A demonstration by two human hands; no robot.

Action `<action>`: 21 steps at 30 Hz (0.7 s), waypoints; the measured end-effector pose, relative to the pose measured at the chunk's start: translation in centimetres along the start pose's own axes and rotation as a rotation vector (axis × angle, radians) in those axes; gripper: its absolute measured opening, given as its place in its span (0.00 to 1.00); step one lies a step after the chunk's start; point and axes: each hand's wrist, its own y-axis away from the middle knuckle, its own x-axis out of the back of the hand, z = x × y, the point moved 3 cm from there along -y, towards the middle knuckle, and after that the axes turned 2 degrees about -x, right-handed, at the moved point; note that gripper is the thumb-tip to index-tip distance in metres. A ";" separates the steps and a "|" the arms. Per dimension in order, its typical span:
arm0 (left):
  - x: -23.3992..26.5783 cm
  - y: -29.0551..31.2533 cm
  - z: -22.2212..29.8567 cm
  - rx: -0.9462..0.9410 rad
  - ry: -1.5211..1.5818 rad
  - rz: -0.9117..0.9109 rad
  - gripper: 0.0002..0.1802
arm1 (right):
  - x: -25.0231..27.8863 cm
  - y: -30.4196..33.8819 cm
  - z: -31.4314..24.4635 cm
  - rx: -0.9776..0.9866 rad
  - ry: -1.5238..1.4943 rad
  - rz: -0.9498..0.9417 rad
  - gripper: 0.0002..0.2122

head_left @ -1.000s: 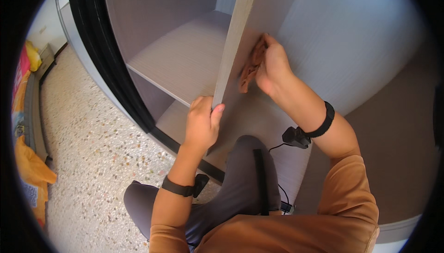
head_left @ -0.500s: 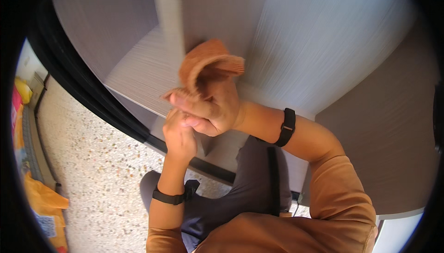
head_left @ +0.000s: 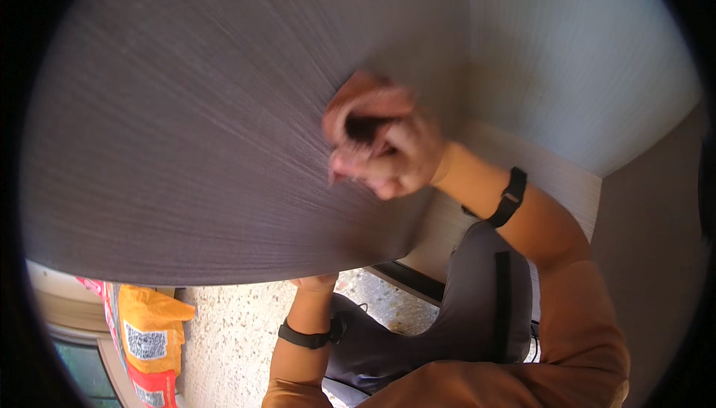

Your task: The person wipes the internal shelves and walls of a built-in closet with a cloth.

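Observation:
A folded orange-brown cloth (head_left: 344, 113) is bunched in my right hand (head_left: 409, 156), whose fingers are closed round it. Hand and cloth are smeared by motion in front of a dark grey wood-grain panel (head_left: 186, 139); the cloth appears to lie against its surface. At the panel's lower edge is my left hand (head_left: 318, 283). Only its back near the wrist shows, and the panel hides its fingers.
Beside the panel, a lighter grey inner wall (head_left: 574, 57) and a pale board (head_left: 537, 154) form a compartment. A dark side panel (head_left: 652, 251) stands at right. Orange and red bags (head_left: 153, 333) lie at lower left on the speckled floor (head_left: 231, 326).
My hands, close together before, are now apart. The right one has moved with the cloth to the dark panel, which now fills the left of the view; the left is down at its edge.

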 end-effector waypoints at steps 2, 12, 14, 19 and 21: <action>0.2 0.2 0.1 -0.123 -0.072 -0.072 0.19 | 1.2 0.4 2.7 -0.045 0.049 -0.020 0.20; 0.1 1.1 -0.3 -0.028 0.286 -0.177 0.22 | 4.4 5.7 20.3 -0.599 0.189 0.267 0.26; -0.1 0.7 -0.4 -0.087 0.194 -0.193 0.23 | 4.9 6.8 23.0 -0.707 0.201 0.297 0.26; 0.2 6.5 -4.2 0.053 -0.102 -0.432 0.23 | 3.9 10.2 23.6 -1.307 0.194 0.218 0.27; -0.8 5.5 -4.4 0.012 0.107 -0.305 0.22 | 3.3 10.6 21.0 -1.434 0.206 0.259 0.27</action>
